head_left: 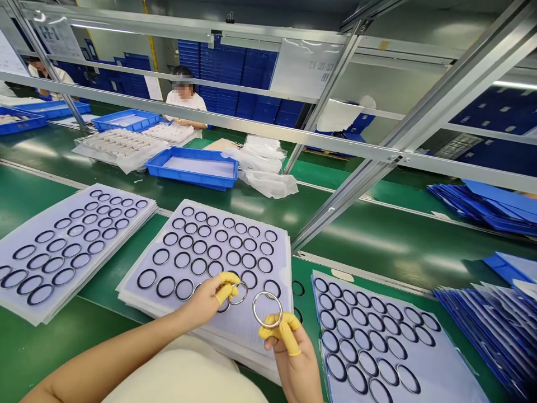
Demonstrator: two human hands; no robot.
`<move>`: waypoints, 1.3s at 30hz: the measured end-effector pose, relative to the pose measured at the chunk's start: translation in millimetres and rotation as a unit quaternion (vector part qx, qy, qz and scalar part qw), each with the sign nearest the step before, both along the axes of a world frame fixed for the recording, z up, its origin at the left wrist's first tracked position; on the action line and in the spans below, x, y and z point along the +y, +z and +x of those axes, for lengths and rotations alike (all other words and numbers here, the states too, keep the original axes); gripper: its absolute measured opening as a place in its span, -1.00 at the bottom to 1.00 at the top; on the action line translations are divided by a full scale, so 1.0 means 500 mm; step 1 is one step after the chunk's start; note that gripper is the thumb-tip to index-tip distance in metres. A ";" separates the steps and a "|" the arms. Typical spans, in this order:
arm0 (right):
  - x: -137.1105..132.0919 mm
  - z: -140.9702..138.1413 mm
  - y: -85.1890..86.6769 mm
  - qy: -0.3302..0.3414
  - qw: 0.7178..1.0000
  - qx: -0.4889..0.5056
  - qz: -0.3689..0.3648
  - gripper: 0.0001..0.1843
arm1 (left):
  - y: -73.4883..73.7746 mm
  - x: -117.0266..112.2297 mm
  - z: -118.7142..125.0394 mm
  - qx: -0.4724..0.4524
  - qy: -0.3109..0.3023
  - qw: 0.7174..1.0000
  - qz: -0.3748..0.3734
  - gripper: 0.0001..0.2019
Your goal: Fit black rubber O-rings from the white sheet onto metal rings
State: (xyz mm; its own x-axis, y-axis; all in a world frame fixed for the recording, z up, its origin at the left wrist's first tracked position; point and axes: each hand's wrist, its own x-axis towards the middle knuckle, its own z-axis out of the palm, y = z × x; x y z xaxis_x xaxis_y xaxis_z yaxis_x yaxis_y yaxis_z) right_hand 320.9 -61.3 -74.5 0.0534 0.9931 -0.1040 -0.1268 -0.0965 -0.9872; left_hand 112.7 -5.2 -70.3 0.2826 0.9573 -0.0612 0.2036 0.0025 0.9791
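Note:
My left hand [213, 294], in yellow finger cots, pinches a thin metal ring [240, 293] low over the middle sheet stack. In my right hand [289, 336], also with yellow finger cots, a shiny silver ring [267, 309] stands tilted up between thumb and fingers. Beneath both hands lies a stack of whitish sheets [251, 330] bearing rows of dark-edged rings. To the right, a blue-edged sheet [436, 369] carries more rings in rows. Two black rings, one of them a loose ring [298, 287], lie on the green bench between the two stacks.
Another ring-covered stack [37, 235] lies at left. A metal frame post [335, 207] slants up from the bench. Beyond stand a blue tray [193, 170] and white wrapping [268, 179]. Blue sheets [482, 330] pile at right. A person [184, 101] sits across the bench.

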 end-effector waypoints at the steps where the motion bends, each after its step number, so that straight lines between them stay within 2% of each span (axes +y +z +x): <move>1: -0.003 -0.012 0.026 0.022 0.995 0.093 -0.018 -0.70 | 0.026 -0.004 -0.005 -0.061 0.005 0.997 -0.046 -0.74; 3: -0.007 -0.036 0.072 0.057 0.978 0.196 -0.046 -0.72 | 0.075 -0.015 -0.015 -0.139 -0.013 0.983 -0.120 -0.69; 5: -0.010 -0.056 0.105 0.103 0.963 0.240 -0.065 -0.73 | 0.115 -0.027 -0.024 -0.173 -0.050 0.972 -0.152 -0.63; 7: -0.012 -0.068 0.122 0.140 0.953 0.259 -0.077 -0.71 | 0.141 -0.040 -0.032 -0.183 -0.077 0.968 -0.155 -0.58; 9: -0.012 -0.075 0.127 0.153 0.948 0.266 -0.084 -0.70 | 0.153 -0.050 -0.039 -0.181 -0.087 0.968 -0.152 -0.53; 14: -0.015 -0.080 0.129 0.161 0.944 0.268 -0.107 -0.68 | 0.155 -0.058 -0.044 -0.208 -0.093 0.960 -0.165 -0.49; 20: -0.017 -0.076 0.143 0.169 0.942 0.274 -0.100 -0.68 | 0.158 -0.052 -0.031 -0.215 -0.090 0.956 -0.179 -0.53; 26: -0.016 -0.060 0.137 0.183 0.930 0.302 -0.102 -0.73 | 0.154 -0.047 -0.019 -0.225 -0.106 0.950 -0.189 -0.49; 30: -0.019 -0.052 0.131 0.161 0.934 0.294 -0.122 -0.66 | 0.155 -0.047 -0.013 -0.215 -0.115 0.952 -0.182 -0.50; 32: -0.021 -0.050 0.123 0.160 0.938 0.292 -0.096 -0.63 | 0.155 -0.049 -0.011 -0.217 -0.109 0.954 -0.176 -0.52; 35: -0.020 -0.045 0.106 0.155 0.945 0.283 -0.051 -0.68 | 0.154 -0.053 -0.008 -0.231 -0.097 0.954 -0.164 -0.59; 39: -0.010 -0.032 0.091 0.089 0.947 0.304 -0.050 -0.74 | 0.153 -0.054 -0.010 -0.280 -0.065 0.938 -0.197 -0.69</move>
State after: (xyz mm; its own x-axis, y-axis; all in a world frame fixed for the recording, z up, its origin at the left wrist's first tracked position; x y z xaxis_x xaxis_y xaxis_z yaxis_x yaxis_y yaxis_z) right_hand 304.9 -66.5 -29.0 -0.2136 0.9645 -0.1552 -0.6423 -0.2583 -0.7216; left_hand 107.6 -32.2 6.1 0.4884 0.8471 -0.2096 -0.3178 0.3964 0.8613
